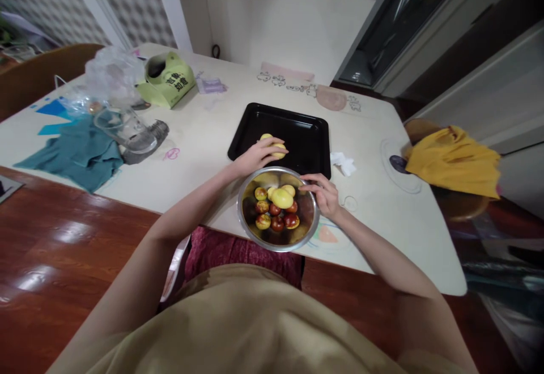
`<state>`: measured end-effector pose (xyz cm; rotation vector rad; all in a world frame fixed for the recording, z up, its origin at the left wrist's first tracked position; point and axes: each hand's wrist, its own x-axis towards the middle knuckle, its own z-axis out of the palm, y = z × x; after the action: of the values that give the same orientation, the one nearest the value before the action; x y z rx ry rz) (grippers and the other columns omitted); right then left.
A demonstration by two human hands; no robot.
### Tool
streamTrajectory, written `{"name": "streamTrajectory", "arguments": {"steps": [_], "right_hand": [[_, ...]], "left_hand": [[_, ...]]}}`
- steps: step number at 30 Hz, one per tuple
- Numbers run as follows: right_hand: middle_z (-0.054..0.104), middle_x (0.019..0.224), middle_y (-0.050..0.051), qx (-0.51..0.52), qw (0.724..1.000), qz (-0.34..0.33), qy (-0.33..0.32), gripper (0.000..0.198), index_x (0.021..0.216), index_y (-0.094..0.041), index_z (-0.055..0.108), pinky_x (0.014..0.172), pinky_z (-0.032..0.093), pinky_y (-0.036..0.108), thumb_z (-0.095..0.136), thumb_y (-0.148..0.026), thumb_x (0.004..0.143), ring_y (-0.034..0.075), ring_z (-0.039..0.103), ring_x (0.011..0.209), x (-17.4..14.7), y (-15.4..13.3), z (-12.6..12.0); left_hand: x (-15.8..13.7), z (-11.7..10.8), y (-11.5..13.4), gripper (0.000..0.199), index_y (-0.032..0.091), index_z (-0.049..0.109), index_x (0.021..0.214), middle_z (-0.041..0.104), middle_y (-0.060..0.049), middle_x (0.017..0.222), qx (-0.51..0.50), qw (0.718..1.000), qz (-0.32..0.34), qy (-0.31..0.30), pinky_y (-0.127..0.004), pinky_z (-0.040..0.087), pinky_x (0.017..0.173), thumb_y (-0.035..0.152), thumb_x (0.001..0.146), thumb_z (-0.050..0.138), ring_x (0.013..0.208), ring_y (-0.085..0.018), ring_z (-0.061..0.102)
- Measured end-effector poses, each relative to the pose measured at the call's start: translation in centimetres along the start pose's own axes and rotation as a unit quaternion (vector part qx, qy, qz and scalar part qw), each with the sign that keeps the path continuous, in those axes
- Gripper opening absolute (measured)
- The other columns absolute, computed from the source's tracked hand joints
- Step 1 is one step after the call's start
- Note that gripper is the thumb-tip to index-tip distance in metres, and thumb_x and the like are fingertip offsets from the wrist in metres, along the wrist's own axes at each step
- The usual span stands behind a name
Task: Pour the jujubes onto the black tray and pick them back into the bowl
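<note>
A shiny metal bowl [242, 215] stands at the table's near edge. In it lie several mottled red-brown jujubes [263, 221] and a few smooth yellow oval fruits [282, 198]. My right hand [323, 192] grips the bowl's right rim, thumb and fingers closed on it. Behind the bowl is a black rectangular tray [297, 127]. Over the tray's near left part, my left hand [262, 154] curves its fingers around a yellow fruit [279, 151]. Another yellow fruit [266, 136] shows just beyond those fingers. The palm hides part of what it holds.
A crumpled white tissue [343, 163] lies right of the tray. To the left are a teal cloth [80, 153], a tipped clear pitcher [127, 133], a green carton [170, 79] and plastic bags [114, 73]. A yellow cloth [454, 158] hangs over a chair at right.
</note>
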<state>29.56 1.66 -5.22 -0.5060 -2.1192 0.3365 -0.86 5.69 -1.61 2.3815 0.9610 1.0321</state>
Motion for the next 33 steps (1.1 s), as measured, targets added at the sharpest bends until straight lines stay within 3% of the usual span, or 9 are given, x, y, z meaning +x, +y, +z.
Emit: {"name": "streamTrajectory", "arguments": {"steps": [4, 8, 12, 19, 25, 29, 33], "right_hand": [[0.077, 0.12, 0.012, 0.004, 1.0, -0.005, -0.002, 0.054, 0.105, -0.024, 0.083, 0.085, 0.063, 0.047, 0.033, -0.045, 0.113, 0.028, 0.074, 0.104, -0.1, 0.1, 0.0], [0.077, 0.121, 0.011, 0.003, 1.0, -0.014, 0.0, 0.052, 0.106, -0.025, 0.082, 0.086, 0.064, 0.045, 0.034, -0.043, 0.113, 0.027, 0.075, 0.105, 0.0, 0.1, 0.0], [0.077, 0.121, 0.011, -0.005, 1.0, -0.01, -0.001, 0.054, 0.104, -0.024, 0.081, 0.087, 0.064, 0.044, 0.032, -0.045, 0.113, 0.027, 0.075, 0.105, 0.0, 0.0, 0.1], [0.077, 0.12, 0.012, -0.008, 1.0, -0.017, -0.005, 0.055, 0.105, -0.023, 0.08, 0.086, 0.063, 0.043, 0.03, -0.043, 0.114, 0.026, 0.075, 0.103, 0.1, -0.2, -0.1], [0.076, 0.122, 0.012, -0.005, 1.0, -0.03, -0.004, 0.051, 0.108, -0.022, 0.079, 0.086, 0.063, 0.042, 0.032, -0.039, 0.114, 0.026, 0.075, 0.105, 0.2, -0.2, -0.1], [0.077, 0.122, 0.012, -0.001, 1.0, -0.021, -0.005, 0.051, 0.109, -0.023, 0.08, 0.086, 0.064, 0.041, 0.032, -0.04, 0.114, 0.025, 0.076, 0.105, 0.0, -0.1, 0.0], [0.077, 0.122, 0.012, -0.004, 1.0, -0.018, -0.005, 0.052, 0.108, -0.023, 0.08, 0.085, 0.064, 0.042, 0.031, -0.041, 0.114, 0.026, 0.076, 0.106, 0.0, -0.1, 0.0]], "left_hand": [[-1.4, -3.2, 3.1, 0.043, 0.024, 0.071, 0.136, 0.066, -0.015, 0.142, -0.046, 0.996, -0.029, 0.064, -0.036, 0.065, 0.094, 0.05, 0.102, 0.068, 0.127, -0.026, 0.068], [-2.2, -5.4, 5.0, 0.046, 0.025, 0.075, 0.13, 0.071, -0.015, 0.133, -0.109, 0.994, -0.003, 0.008, -0.029, 0.066, 0.082, 0.051, 0.092, 0.081, 0.121, -0.026, 0.071], [-2.3, -5.1, 6.7, 0.038, 0.027, 0.079, 0.125, 0.075, -0.013, 0.127, -0.155, 0.984, 0.06, -0.065, -0.036, 0.066, 0.093, 0.042, 0.09, 0.085, 0.117, -0.026, 0.074], [-2.5, -1.8, 10.3, 0.041, 0.032, 0.077, 0.133, 0.077, -0.011, 0.13, -0.21, 0.96, 0.109, -0.152, -0.046, 0.059, 0.113, 0.032, 0.092, 0.081, 0.122, -0.028, 0.074], [-2.8, -0.2, 10.2, 0.044, 0.033, 0.074, 0.136, 0.077, -0.008, 0.13, -0.156, 0.956, 0.142, -0.204, -0.054, 0.031, 0.135, 0.028, 0.093, 0.078, 0.127, -0.027, 0.071], [-2.9, -0.1, 9.9, 0.046, 0.031, 0.073, 0.138, 0.075, -0.008, 0.133, -0.138, 0.953, 0.131, -0.236, -0.053, 0.025, 0.137, 0.027, 0.093, 0.076, 0.129, -0.026, 0.069], [-2.7, -0.3, 9.9, 0.035, 0.031, 0.078, 0.128, 0.076, -0.007, 0.129, -0.13, 0.949, 0.124, -0.258, -0.051, 0.025, 0.136, 0.029, 0.093, 0.078, 0.127, -0.025, 0.07]]}}
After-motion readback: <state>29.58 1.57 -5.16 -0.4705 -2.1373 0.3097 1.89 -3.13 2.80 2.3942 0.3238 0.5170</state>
